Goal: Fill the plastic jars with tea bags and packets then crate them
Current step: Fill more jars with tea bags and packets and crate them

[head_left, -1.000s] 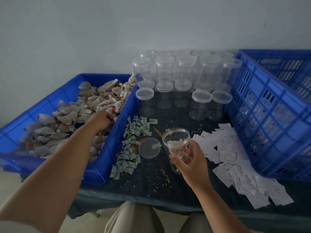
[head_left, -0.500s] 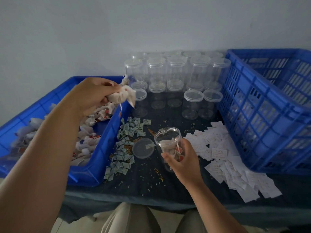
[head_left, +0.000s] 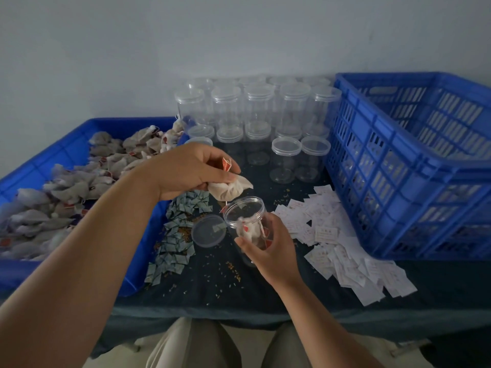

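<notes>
left hand [head_left: 191, 168] gripped beige cloth tea bag [head_left: 229, 189] just above mouth of clear round plastic jar [head_left: 244, 216] | right hand [head_left: 268, 248] clasped that jar near worktop's front edge | dark cloth-covered worktop [head_left: 212, 288] strewn with grains [head_left: 231, 266] | plain pale wall [head_left: 239, 35] behind

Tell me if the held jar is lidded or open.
Open: the jar has no lid on; a lid lies flat on the table beside it.

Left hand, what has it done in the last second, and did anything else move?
The left hand took hold of tea bags in the blue tray and carried them right, to just above the open jar. The right hand still grips that jar; the lid still lies beside it.
</notes>
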The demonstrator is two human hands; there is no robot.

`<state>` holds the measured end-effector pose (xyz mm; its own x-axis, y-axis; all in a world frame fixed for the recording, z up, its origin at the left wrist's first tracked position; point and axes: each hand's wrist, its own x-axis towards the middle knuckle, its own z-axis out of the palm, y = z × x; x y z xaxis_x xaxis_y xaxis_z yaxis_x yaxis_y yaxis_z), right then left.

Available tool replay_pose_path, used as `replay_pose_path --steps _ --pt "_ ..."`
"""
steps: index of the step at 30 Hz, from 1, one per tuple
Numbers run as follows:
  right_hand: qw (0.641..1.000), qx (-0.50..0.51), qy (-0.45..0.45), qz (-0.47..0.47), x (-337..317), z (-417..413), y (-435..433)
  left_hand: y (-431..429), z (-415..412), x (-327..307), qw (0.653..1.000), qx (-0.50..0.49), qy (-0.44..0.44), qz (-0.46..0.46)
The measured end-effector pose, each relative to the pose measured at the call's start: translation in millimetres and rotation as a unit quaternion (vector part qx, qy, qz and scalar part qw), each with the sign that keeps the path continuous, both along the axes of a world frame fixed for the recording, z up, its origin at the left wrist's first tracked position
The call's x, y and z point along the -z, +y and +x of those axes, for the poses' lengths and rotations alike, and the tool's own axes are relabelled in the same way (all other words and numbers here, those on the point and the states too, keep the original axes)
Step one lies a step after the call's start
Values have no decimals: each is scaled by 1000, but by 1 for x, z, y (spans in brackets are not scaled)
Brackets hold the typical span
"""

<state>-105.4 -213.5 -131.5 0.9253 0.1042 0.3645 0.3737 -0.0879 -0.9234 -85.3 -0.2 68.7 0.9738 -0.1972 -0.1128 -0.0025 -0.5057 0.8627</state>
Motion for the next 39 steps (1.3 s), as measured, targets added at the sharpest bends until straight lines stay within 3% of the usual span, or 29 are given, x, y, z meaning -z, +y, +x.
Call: replay_pose_path --steps 5,11,18,23,29,33,36,37,39 --pt "1000 6 3 0 3 1 1 2 3 -3 999 -20 -14 -48" --pt "1000 4 -1 10 3 2 0 -2 4 5 1000 -3 -15 -5" --pt "1000 4 -7 0 3 1 0 -11 5 1 995 -18 -25 -94" --pt "1000 0 8 18 1 0 0 -15 1 1 999 6 -30 -32" --pt "1000 3 5 17 -1 0 0 -8 -7 6 992 101 70 21" --pt "1000 0 -2 18 -1 -1 -1 16 -9 2 998 -19 -48 38" --pt "1000 -6 -9 12 -1 0 -1 63 -13 0 972 -166 -97 132" --pt "1000 -7 -13 9 -1 0 -1 83 -13 3 955 -197 -77 208" --pt "1000 -10 -19 7 0 1 -1 117 -16 15 899 -179 50 396"
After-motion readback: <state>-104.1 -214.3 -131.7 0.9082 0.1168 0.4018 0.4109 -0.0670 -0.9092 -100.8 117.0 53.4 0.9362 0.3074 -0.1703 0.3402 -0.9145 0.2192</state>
